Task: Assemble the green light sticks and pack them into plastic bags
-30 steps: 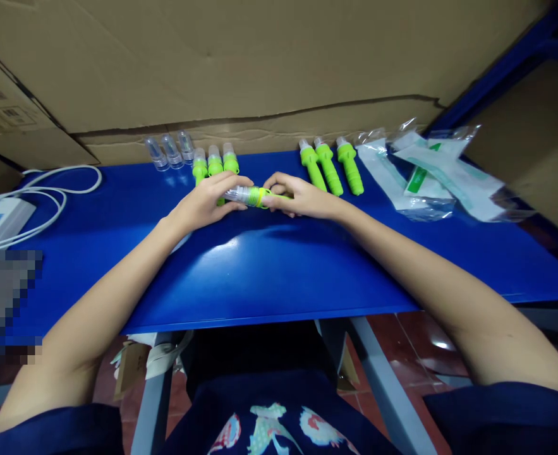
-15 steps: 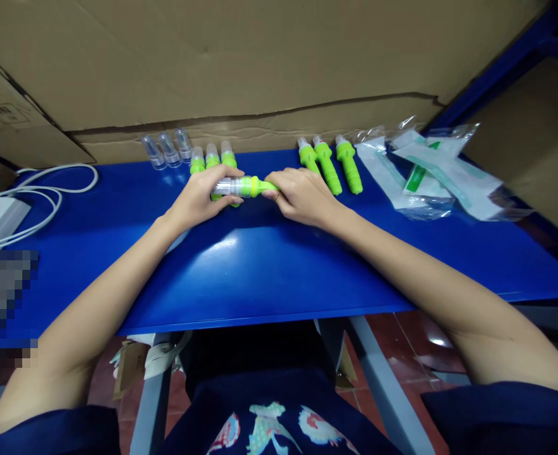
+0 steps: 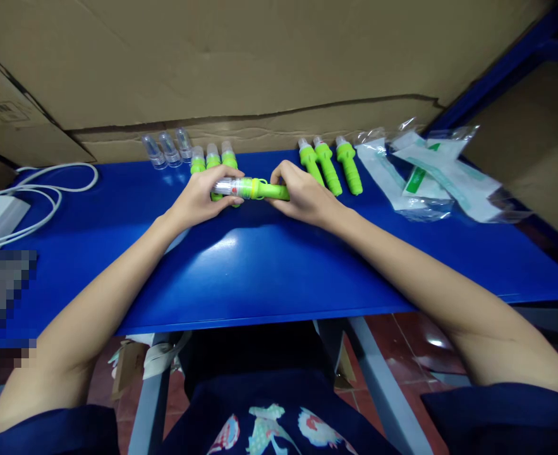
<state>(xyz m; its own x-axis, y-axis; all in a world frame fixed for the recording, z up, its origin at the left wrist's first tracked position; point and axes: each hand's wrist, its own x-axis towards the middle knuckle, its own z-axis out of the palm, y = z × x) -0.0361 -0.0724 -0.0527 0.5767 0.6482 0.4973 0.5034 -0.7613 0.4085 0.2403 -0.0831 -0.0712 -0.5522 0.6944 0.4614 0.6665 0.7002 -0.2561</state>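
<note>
I hold a lime-green pen-shaped device (image 3: 260, 189) with a clear cap end level above the blue table (image 3: 260, 265). My left hand (image 3: 203, 199) is closed round its clear cap end. My right hand (image 3: 302, 197) is closed round its green handle end. Just behind my left hand stand three short green pieces with clear tops (image 3: 211, 158). Behind my right hand lie three longer green devices (image 3: 328, 165) side by side.
Three loose clear caps (image 3: 168, 148) stand at the back left against cardboard boxes (image 3: 241, 69). Sealed plastic pouches (image 3: 430, 177) are piled at the right. A white device with a coiled cable (image 3: 18, 202) lies at the left edge.
The green device has been lifted slightly toward the back of the table, and my right hand has slid along the handle so more green shows between the hands.
</note>
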